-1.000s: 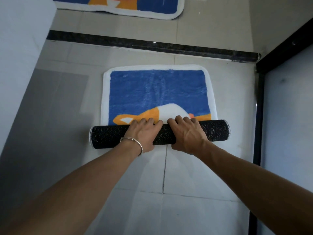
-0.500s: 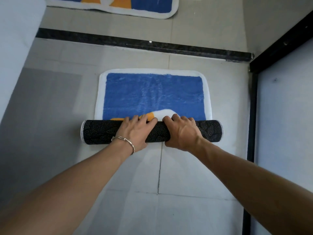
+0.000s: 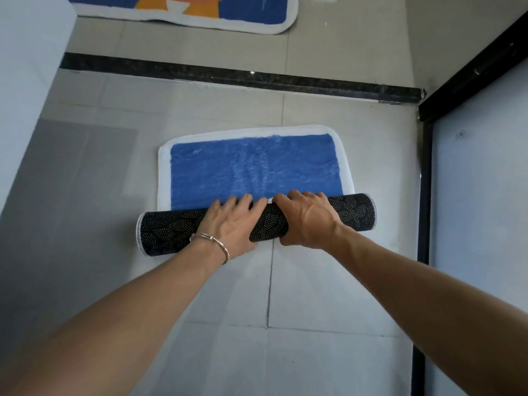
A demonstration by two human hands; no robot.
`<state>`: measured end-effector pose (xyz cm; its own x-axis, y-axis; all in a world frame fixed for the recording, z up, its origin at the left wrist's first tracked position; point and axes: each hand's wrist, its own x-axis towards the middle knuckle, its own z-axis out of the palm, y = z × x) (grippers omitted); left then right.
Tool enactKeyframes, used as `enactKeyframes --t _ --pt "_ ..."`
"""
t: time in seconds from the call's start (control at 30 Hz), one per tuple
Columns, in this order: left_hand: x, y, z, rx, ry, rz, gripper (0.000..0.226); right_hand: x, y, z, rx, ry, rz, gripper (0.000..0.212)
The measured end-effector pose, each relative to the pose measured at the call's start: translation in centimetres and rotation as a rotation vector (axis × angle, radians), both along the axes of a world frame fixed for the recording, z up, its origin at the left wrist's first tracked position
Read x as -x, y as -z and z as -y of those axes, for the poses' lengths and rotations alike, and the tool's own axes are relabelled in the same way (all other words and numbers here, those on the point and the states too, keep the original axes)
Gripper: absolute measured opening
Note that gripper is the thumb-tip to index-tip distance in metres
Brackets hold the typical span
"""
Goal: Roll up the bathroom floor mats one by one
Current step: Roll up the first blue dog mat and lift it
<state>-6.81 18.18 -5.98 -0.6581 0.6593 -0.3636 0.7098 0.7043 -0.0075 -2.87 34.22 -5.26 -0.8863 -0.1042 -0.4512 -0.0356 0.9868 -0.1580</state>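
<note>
A blue bath mat (image 3: pixel 254 167) with a white border lies on the tiled floor, its near part wound into a roll (image 3: pixel 171 230) that shows the black dotted underside. My left hand (image 3: pixel 231 224), with a bangle on the wrist, lies over the middle of the roll, fingers curled over its top. My right hand (image 3: pixel 305 221) grips the roll just to the right, fingers wrapped over the far side. The roll sits slightly askew, its right end farther away.
A second blue, orange and white mat (image 3: pixel 200 12) lies flat beyond a dark stone threshold strip (image 3: pixel 228 78). A white wall (image 3: pixel 25 81) stands at the left. A black-framed panel (image 3: pixel 480 224) runs along the right.
The roll has moved away from me over the mat. The orange and white pattern is now wound inside, and only plain blue pile stays flat.
</note>
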Motion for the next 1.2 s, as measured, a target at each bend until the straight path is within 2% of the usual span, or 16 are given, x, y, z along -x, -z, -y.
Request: enactKeyframes --t 0.1,0.17,0.27,0.33,0.4,0.53,0.6,0.7,0.83,0.9,1.0,1.1,1.2 --pt "0.1 0.2 -0.5 0.008 -0.034 -0.002 0.058 -0.3 0.1 -0.1 -0.020 -0.010 -0.052 0.055" --pt "1.2 -0.3 -0.8 0.005 -0.065 0.137 0.051 -1.1 0.8 0.0 -0.098 -0.066 -0.149 0.060" --pt "2.5 -0.9 -1.0 0.017 -0.132 0.451 0.050 -2.0 1.8 0.1 -0.185 -0.108 -0.300 0.078" --pt "2.4 -0.9 -0.6 0.006 -0.168 0.517 0.054 -1.9 1.7 0.4 -0.197 -0.136 -0.280 0.078" --pt "1.8 -0.8 -0.2 -0.027 -0.157 0.454 0.061 -1.3 1.1 0.6 -0.171 -0.148 -0.173 0.069" --pt "0.6 -0.5 0.0 -0.001 -0.023 0.094 0.078 0.3 0.0 0.3 -0.026 -0.046 -0.006 0.062" --pt "-0.1 -0.2 -0.2 0.040 -0.019 -0.002 0.077 0.5 -0.1 0.4 0.009 -0.012 0.042 0.062" --pt "0.2 -0.4 -0.7 0.062 -0.046 0.057 0.060 -0.3 0.4 0.5 -0.040 -0.015 -0.039 0.066" --pt "2.4 -1.6 -1.2 0.072 -0.126 0.354 0.053 -1.6 1.8 0.5 -0.211 -0.062 -0.260 0.093" --pt "2.4 -1.4 -1.1 0.065 -0.155 0.389 0.052 -1.7 1.9 0.6 -0.222 -0.063 -0.266 0.088" --pt "1.3 -0.8 -0.5 -0.001 -0.144 0.259 0.060 -0.9 1.0 0.8 -0.187 -0.064 -0.140 0.065" --pt "0.1 -0.1 0.6 0.021 -0.026 0.007 0.081 0.5 -0.2 0.4 -0.069 0.002 0.028 0.057" --pt "-0.1 0.2 0.9 0.048 -0.004 -0.065 0.071 0.8 -0.5 0.5 0.025 0.065 0.165 0.060"
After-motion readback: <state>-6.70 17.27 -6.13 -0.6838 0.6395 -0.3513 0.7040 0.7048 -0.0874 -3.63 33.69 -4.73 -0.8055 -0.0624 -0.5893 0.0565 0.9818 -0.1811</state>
